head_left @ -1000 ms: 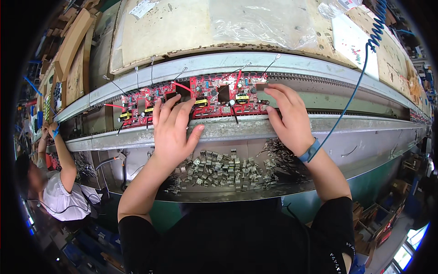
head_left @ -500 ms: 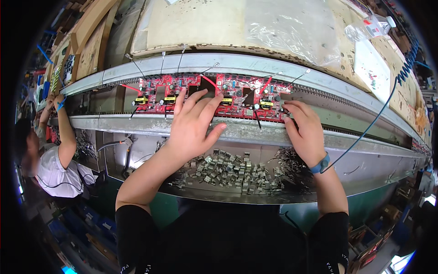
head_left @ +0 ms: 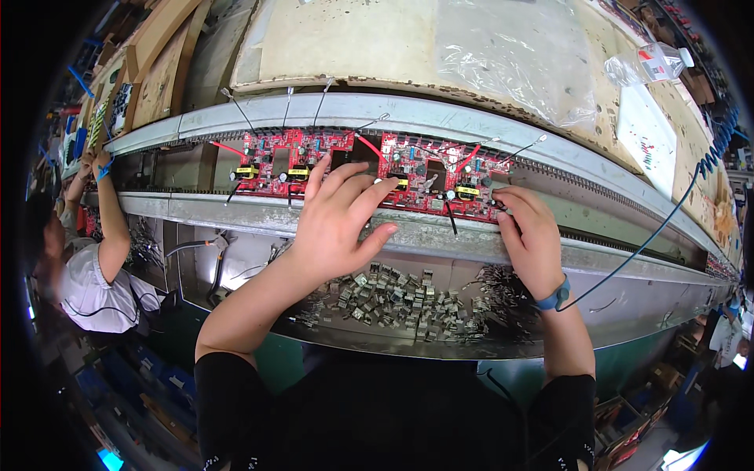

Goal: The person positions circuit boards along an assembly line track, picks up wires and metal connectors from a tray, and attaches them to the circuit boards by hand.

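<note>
Boards (head_left: 416, 198), red and crowded with parts, lie end to end between the far rail (head_left: 377, 107) and the near rail (head_left: 259, 210). I see the left hand (head_left: 334, 231) spread loosely over the middle of the row, apparently grasping nothing, its forefinger tip by a yellow part. How hard it presses, I can't tell. The right hand (head_left: 536, 243) is at the row's right end, thumb and forefinger drawn near each other about a small dark part (head_left: 497, 204); whether they pinch that or the board's edge, I can't make out.

I judge the boards well filled: yellow blocks (head_left: 469, 191), red wires (head_left: 367, 144) and dark leads (head_left: 451, 218) are in place along the row. Much stock is left unused: metal clips (head_left: 400, 302) and loose leads (head_left: 510, 302) lie heaped in the tray (head_left: 601, 322), this side of the near rail, with pliers (head_left: 221, 242) to their left. From here I can't tell which parts are fully seated.
</note>
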A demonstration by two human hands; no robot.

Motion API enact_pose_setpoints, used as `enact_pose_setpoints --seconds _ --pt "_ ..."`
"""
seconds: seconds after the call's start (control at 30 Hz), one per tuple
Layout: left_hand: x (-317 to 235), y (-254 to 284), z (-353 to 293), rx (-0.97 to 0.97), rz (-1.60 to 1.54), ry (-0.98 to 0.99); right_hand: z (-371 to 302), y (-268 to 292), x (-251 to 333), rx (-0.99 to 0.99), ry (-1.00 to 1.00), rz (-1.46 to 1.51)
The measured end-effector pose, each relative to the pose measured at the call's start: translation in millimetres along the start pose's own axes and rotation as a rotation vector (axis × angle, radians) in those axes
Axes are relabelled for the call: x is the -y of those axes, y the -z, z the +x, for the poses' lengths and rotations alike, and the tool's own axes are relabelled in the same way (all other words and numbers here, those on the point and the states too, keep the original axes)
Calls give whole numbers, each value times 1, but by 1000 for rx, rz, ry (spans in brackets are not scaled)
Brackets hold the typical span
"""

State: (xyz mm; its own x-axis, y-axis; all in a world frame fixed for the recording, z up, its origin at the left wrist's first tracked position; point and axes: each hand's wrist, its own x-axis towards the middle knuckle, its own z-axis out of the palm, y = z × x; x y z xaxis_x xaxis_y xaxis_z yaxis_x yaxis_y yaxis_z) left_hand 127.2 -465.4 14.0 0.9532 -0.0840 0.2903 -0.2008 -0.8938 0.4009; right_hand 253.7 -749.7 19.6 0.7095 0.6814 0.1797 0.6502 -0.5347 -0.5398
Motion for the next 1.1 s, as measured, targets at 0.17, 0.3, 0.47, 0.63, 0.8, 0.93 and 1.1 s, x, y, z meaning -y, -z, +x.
enact_pose_setpoints --seconds 0.17,0.3,0.47,0.63,0.8,0.93,1.1 --pt "0 1 -1 1 -24 -5 0 1 0 13 -2 3" --pt "1 0 -2 -21 -19 -14 0 1 1 13 -10 36" --pt "1 2 -2 -20 4 -36 1 4 3 13 -11 50" --pt "1 1 -2 -29 6 -39 1 4 3 23 -18 46" --pt "0 2 -2 -21 6 -36 1 5 4 22 -15 49" --pt "0 2 -1 -15 7 -38 0 4 4 15 -16 48" --pt "0 1 -1 -32 9 -29 2 2 3 -1 -3 48"
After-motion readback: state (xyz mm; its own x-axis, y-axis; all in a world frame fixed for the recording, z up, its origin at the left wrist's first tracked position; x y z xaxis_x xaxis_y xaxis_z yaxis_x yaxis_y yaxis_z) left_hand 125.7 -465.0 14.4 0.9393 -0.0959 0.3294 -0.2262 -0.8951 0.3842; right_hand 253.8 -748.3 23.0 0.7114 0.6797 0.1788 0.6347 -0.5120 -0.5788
